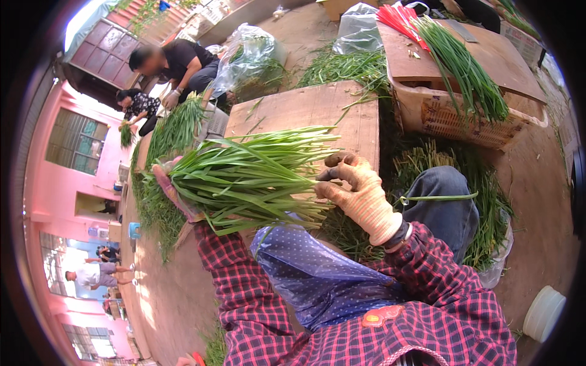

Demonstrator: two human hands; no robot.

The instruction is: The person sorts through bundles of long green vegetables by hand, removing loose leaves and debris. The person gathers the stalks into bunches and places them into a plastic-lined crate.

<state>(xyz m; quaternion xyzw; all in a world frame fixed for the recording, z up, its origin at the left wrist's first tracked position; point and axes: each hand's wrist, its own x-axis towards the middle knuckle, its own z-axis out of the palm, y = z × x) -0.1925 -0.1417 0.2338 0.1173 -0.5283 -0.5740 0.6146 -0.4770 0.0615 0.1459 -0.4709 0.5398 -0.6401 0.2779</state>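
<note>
A thick bunch of garlic chives [244, 174] lies sideways in front of me, above my lap. My left hand [174, 189], in a pinkish glove, is wrapped round its left end, mostly behind the leaves. At the bunch's right end is my right hand [360, 195], in a pale orange knitted glove with darkened fingertips. Its fingers are curled, pinching at a few stems there. One loose green blade [439, 197] stretches from beside my right wrist across my jeans knee. Behind the bunch stands a wooden board [305, 110] with some leaf scraps on it.
To the right, a board [506, 61] on a plastic crate [458, 116] carries more chives [458, 67] and red strips [403, 24]. Heaped greens [488, 207] lie by my knee. A white tub [544, 313] stands lower right. Two people [177, 67] handle greens at the upper left.
</note>
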